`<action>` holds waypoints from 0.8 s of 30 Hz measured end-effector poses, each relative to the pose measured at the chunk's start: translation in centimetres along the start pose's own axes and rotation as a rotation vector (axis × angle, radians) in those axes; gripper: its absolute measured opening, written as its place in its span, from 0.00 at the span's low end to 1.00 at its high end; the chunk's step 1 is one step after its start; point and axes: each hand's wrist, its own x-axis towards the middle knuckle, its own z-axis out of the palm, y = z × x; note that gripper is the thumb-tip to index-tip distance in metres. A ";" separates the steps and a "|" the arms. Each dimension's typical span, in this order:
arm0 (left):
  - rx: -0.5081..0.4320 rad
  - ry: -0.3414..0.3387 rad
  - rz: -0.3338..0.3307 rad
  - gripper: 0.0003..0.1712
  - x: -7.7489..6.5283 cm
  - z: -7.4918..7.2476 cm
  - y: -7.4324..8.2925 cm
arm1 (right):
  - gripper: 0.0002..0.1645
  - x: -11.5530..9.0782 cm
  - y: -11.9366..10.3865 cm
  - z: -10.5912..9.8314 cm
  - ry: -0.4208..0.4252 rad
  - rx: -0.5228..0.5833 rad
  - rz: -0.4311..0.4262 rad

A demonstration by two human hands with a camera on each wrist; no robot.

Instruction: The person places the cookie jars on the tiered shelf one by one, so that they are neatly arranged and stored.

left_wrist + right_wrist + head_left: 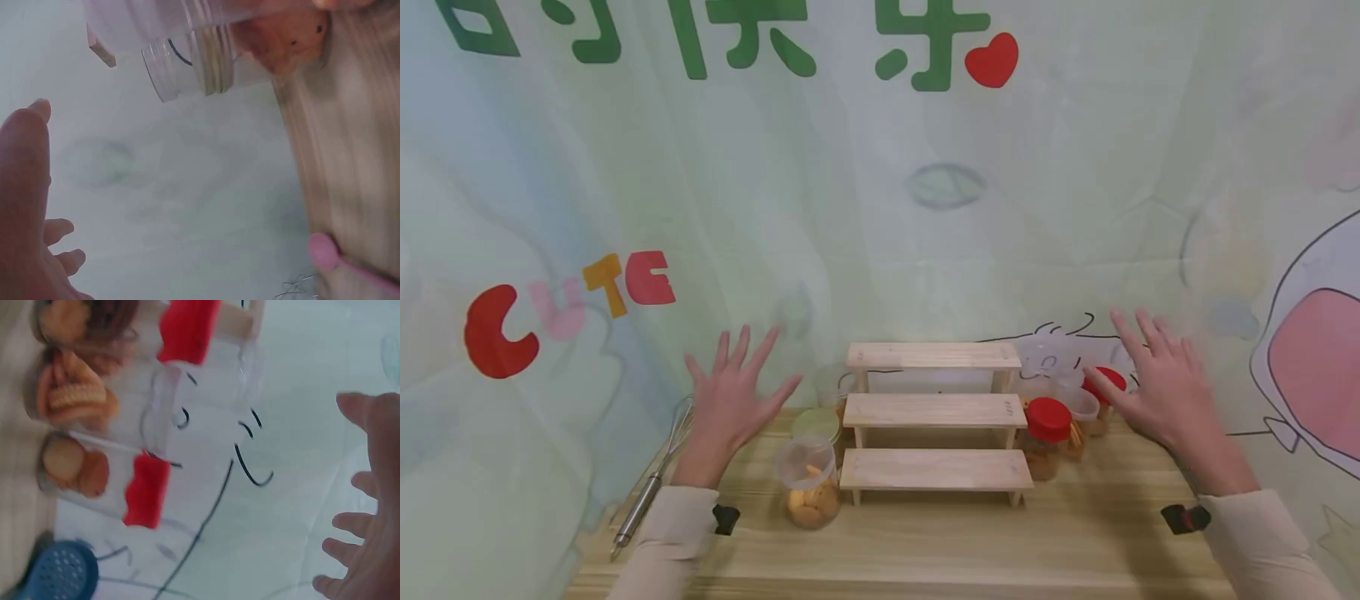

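Observation:
My left hand (732, 402) is raised with its fingers spread, holding nothing, left of a three-step wooden stand (936, 410). Close to it in the head view are a green-lidded jar (815, 425) and a clear jar of biscuits (811, 502) with no lid on top. On the other side, my right hand (1176, 392) is also up with fingers apart and nothing in it. Beside that hand stand a red-lidded jar (1047, 442), an uncovered clear jar (131, 394) of snacks, and another red-lidded jar (100, 472) with round biscuits.
A metal whisk (643, 500) lies at the table's left side. The left wrist view shows a pink spoon (324, 251) on the wooden tabletop (350, 156). A blue slotted utensil (65, 572) is near the jars on the right. A printed cloth (850, 208) hangs behind everything.

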 end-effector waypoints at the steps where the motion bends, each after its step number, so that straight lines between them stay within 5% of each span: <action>1: -0.022 0.009 -0.002 0.48 -0.5 0.0 0.0 | 0.56 -0.5 -0.4 0.3 0.023 0.023 -0.006; 6: -0.142 0.057 -0.020 0.43 -3.5 0.6 -0.1 | 0.42 -3.8 -2.5 2.5 0.124 0.229 0.018; 10: -0.327 0.044 -0.120 0.39 -5.8 1.3 0.0 | 0.25 -6.4 -3.8 5.2 0.169 0.426 0.090; 16: -0.671 0.008 -0.290 0.28 -9.0 2.4 0.5 | 0.14 -9.3 -5.0 8.9 -0.002 0.646 0.254; 21: -0.958 -0.041 -0.334 0.21 -11.2 3.1 1.5 | 0.12 -10.5 -5.5 10.5 -0.107 0.770 0.324; 24: -1.045 -0.067 -0.309 0.21 -11.8 3.4 2.1 | 0.16 -10.8 -5.8 11.1 -0.160 0.779 0.378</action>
